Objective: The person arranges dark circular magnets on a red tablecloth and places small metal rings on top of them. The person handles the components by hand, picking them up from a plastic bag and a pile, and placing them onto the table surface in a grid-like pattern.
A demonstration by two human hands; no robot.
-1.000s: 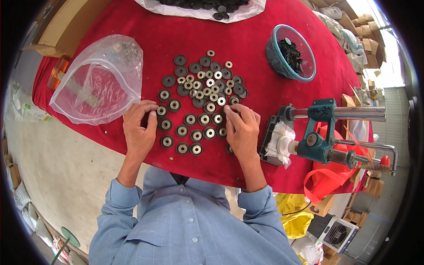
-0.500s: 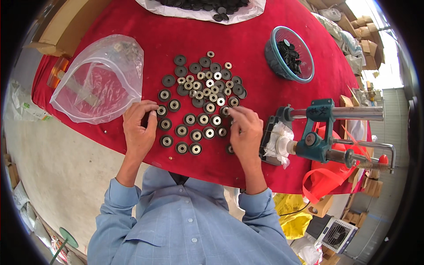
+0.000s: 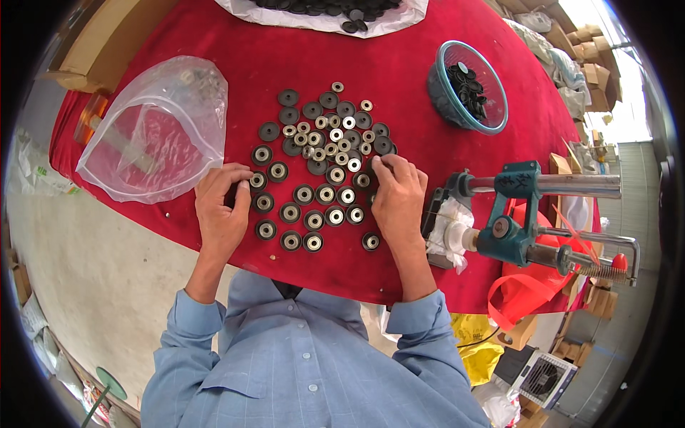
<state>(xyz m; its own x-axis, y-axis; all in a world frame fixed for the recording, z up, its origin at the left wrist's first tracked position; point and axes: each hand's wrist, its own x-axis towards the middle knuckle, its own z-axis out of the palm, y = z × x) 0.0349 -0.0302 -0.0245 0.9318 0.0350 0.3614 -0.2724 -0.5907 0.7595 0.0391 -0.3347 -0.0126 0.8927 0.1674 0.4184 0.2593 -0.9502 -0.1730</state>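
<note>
On the red tablecloth [image 3: 285,64] lie several black discs with metal ball bearings seated in them, spread in loose rows. My left hand [image 3: 223,207] is at the left edge of this group, its thumb and forefinger closed at the rim of one bearing-fitted disc [image 3: 259,181]. At the right edge, my right hand [image 3: 398,203] has curled fingers over another such disc, mostly hidden beneath the fingertips. One more fitted disc [image 3: 362,180] sits just beside them. Farther back, loose bearings [image 3: 315,138] and plain black discs [image 3: 269,131] are mixed together.
A teal hand press [image 3: 510,214] stands to the right. Behind it is a blue plastic bowl [image 3: 442,103] holding black discs. A clear plastic bag [image 3: 153,135] lies at the left, near a cardboard box [image 3: 107,46]. A white sack [image 3: 235,8] with black discs lies at the far edge.
My right hand has shifted slightly up, its fingertips now over the disc at the upper right. A lone fitted disc by its wrist is uncovered. My left hand has barely moved.
</note>
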